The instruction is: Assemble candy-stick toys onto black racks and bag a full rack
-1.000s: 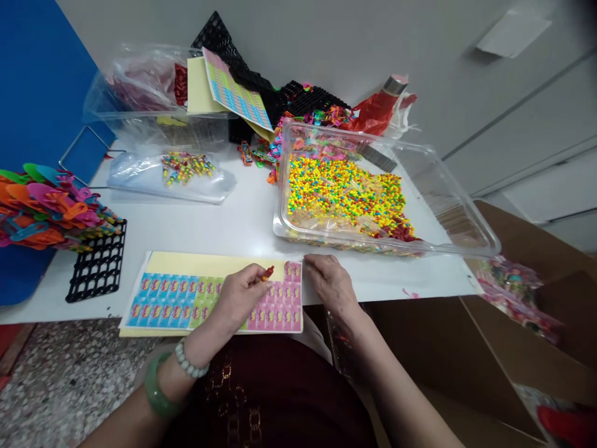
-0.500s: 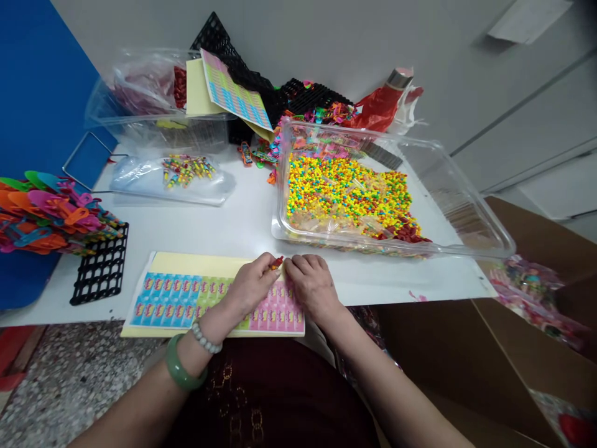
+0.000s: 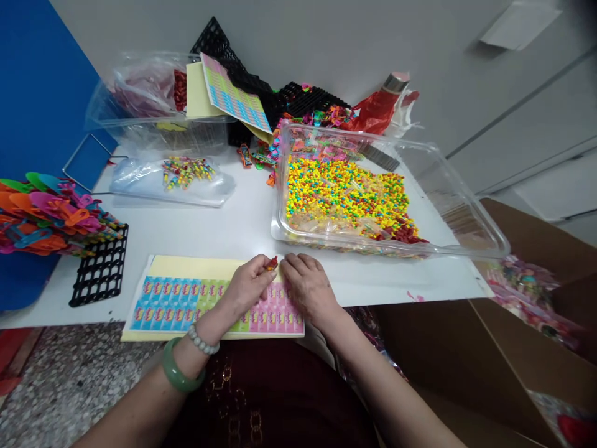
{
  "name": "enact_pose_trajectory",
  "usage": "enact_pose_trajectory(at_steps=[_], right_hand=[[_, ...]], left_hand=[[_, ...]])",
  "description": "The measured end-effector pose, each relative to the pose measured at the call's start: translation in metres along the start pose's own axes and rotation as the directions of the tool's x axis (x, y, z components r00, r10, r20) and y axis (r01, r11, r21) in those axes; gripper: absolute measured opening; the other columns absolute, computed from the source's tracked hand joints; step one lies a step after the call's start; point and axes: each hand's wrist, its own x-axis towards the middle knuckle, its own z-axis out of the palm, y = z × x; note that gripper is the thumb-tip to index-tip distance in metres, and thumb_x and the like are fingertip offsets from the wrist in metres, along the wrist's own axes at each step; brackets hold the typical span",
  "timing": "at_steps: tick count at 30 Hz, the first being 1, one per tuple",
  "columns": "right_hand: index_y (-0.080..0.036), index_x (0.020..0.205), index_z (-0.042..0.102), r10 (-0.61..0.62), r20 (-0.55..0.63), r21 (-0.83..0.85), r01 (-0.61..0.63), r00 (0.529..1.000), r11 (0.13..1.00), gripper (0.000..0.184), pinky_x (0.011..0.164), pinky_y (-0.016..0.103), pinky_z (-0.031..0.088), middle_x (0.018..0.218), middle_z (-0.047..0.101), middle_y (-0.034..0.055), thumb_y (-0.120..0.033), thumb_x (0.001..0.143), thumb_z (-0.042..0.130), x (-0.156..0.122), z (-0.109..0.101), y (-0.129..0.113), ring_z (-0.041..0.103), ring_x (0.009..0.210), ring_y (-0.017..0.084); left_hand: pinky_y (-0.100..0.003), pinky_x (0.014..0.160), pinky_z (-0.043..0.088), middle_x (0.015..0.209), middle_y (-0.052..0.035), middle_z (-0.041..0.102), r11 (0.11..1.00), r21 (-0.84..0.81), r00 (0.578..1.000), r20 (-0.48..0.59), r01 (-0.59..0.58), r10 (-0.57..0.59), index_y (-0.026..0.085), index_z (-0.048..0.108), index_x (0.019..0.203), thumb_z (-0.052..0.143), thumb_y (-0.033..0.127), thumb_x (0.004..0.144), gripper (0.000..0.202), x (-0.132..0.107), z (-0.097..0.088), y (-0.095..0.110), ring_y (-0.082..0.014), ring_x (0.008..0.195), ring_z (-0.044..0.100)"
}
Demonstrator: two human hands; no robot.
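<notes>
A sheet of blue, green and pink stickers point(image 3: 177, 298) on yellow backing lies at the near edge of the white table point(image 3: 196, 227). My left hand point(image 3: 247, 287) rests on the sheet's pink part and pinches a small red piece point(image 3: 272, 264) between thumb and fingertips. My right hand point(image 3: 308, 287) lies right beside it on the pink stickers, fingers curled down with the tips pressed at the sheet's top edge, close to the red piece. What the right fingers hold, if anything, is hidden.
A clear plastic tray point(image 3: 466, 230) holds many small coloured candies point(image 3: 342, 193). A black grid rack point(image 3: 97, 267) with coloured plastic pieces point(image 3: 46, 211) stands left. A bag of small tubes point(image 3: 186, 171), another sticker sheet point(image 3: 236, 93) and bins sit behind. A cardboard box point(image 3: 513, 348) stands right.
My right hand slid left from the sheet's right corner to meet my left hand over the pink stickers. My left hand with the red piece shifted slightly up and right.
</notes>
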Motion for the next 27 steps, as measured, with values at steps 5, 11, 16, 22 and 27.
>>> enact_pose_trajectory(at_steps=[5,11,16,22,27], right_hand=[[-0.022,0.107,0.068,0.007,-0.13,0.19,0.018,0.991,0.982,0.024,0.099,0.044,0.042,0.12,0.066,0.0108,-0.017,0.091,0.05,-0.011,0.003,0.002,0.054,0.113,0.026],[-0.021,0.083,0.064,0.666,-0.273,0.844,-0.159,0.694,0.512,0.006,0.083,0.037,0.049,0.091,0.069,0.0037,-0.027,0.084,0.062,-0.003,-0.015,0.002,0.063,0.089,0.019],[-0.021,0.07,0.056,0.701,-0.007,0.957,-0.197,0.714,0.211,0.017,0.061,0.026,0.047,0.066,0.059,-0.0027,-0.027,0.07,0.073,0.015,-0.035,-0.036,0.054,0.063,0.013],[-0.022,0.064,0.049,0.68,0.177,0.966,-0.257,0.711,0.018,0.025,0.054,0.025,0.045,0.06,0.054,-0.0045,-0.029,0.067,0.073,0.021,-0.027,-0.064,0.048,0.056,0.012],[-0.02,0.064,0.051,0.725,0.159,0.953,-0.295,0.67,0.064,0.025,0.057,0.024,0.042,0.062,0.052,-0.0052,-0.03,0.067,0.074,0.02,-0.018,-0.056,0.046,0.059,0.01]], left_hand=[[-0.017,0.041,0.033,0.047,0.0083,0.049,1.0,-0.024,1.0,0.004,-0.016,0.016,0.021,0.058,0.093,0.055,0.036,0.084,0.018,-0.001,-0.001,0.0,-0.007,0.038,0.044],[-0.018,0.039,0.031,0.048,0.0058,0.05,0.988,-0.151,0.999,-0.014,0.029,-0.031,0.018,0.06,0.087,0.06,0.038,0.081,0.021,-0.005,0.003,0.006,-0.0075,0.04,0.044],[-0.019,0.041,0.034,0.052,0.0051,0.052,0.952,-0.306,0.998,-0.059,0.009,-0.028,0.016,0.062,0.083,0.07,0.04,0.072,0.027,-0.008,0.012,0.012,-0.0066,0.042,0.045],[-0.018,0.038,0.033,0.051,0.0056,0.053,0.942,-0.333,0.995,-0.066,0.048,-0.074,0.016,0.065,0.092,0.074,0.043,0.066,0.039,-0.009,0.014,0.011,-0.0072,0.042,0.046],[-0.017,0.037,0.032,0.05,0.0056,0.053,0.958,-0.282,0.996,-0.055,0.047,-0.065,0.016,0.066,0.094,0.07,0.039,0.069,0.034,-0.012,0.014,0.013,-0.0076,0.041,0.046]])
